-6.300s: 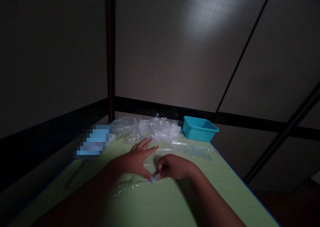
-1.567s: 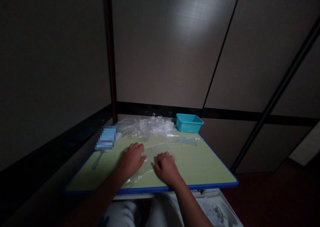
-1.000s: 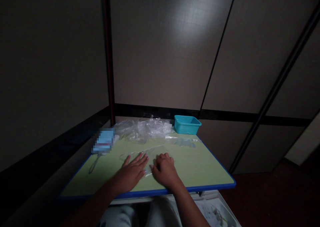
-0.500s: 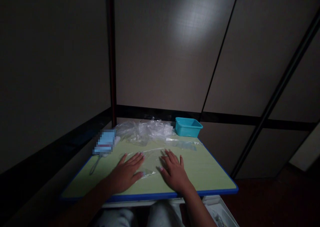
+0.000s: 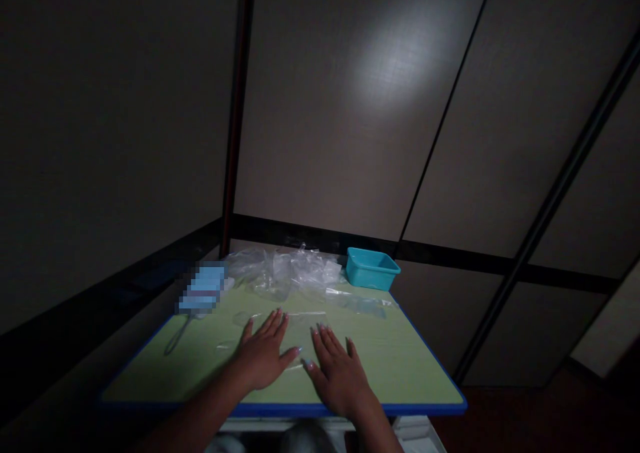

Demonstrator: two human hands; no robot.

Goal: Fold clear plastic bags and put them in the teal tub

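Left hand (image 5: pixel 263 356) and right hand (image 5: pixel 339 374), fingers spread, press flat on a clear bag (image 5: pixel 295 323) on the bench (image 5: pixel 400 366).

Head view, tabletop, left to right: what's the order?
Blurred blue item → left hand → right hand → teal tub. Left out: clear plastic pile, which spans above both hands.
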